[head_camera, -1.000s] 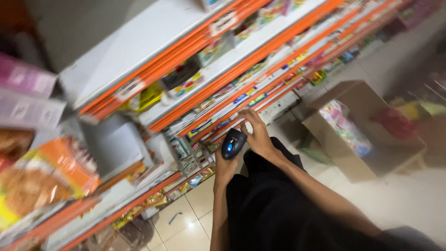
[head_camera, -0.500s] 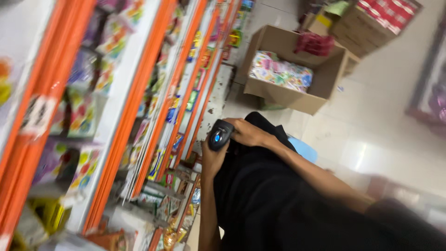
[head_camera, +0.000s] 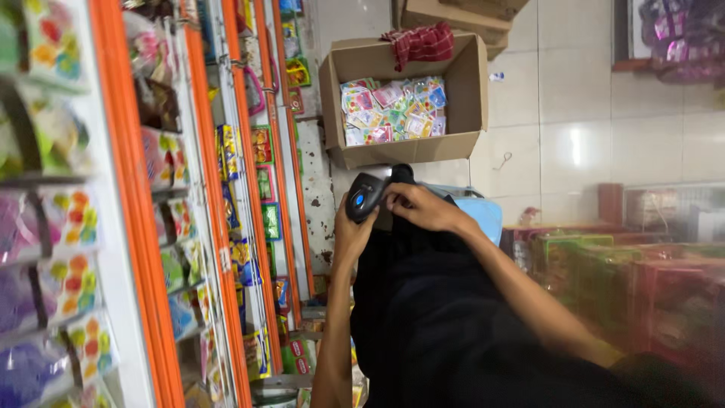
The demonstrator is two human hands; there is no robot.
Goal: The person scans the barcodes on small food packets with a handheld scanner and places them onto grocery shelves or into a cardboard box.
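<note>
A black hand-held scanner (head_camera: 365, 196) with a blue lit spot is held in front of me, above my dark trousers. My left hand (head_camera: 350, 234) grips it from below. My right hand (head_camera: 423, 207) lies over its right side, fingers curled on the body. Both hands are close to the orange-edged shop shelves (head_camera: 249, 151) on the left, which carry many small colourful packets.
An open cardboard box (head_camera: 462, 91) full of small bright packets stands on the white tiled floor ahead, a red checked cloth (head_camera: 421, 41) draped on its far edge. More boxes sit behind it. Packaged goods (head_camera: 634, 279) are stacked at the right. A light blue stool (head_camera: 483, 215) is under me.
The view has swung along the shelves so the cardboard box now lies straight ahead. Both hands have kept hold of the scanner throughout.
</note>
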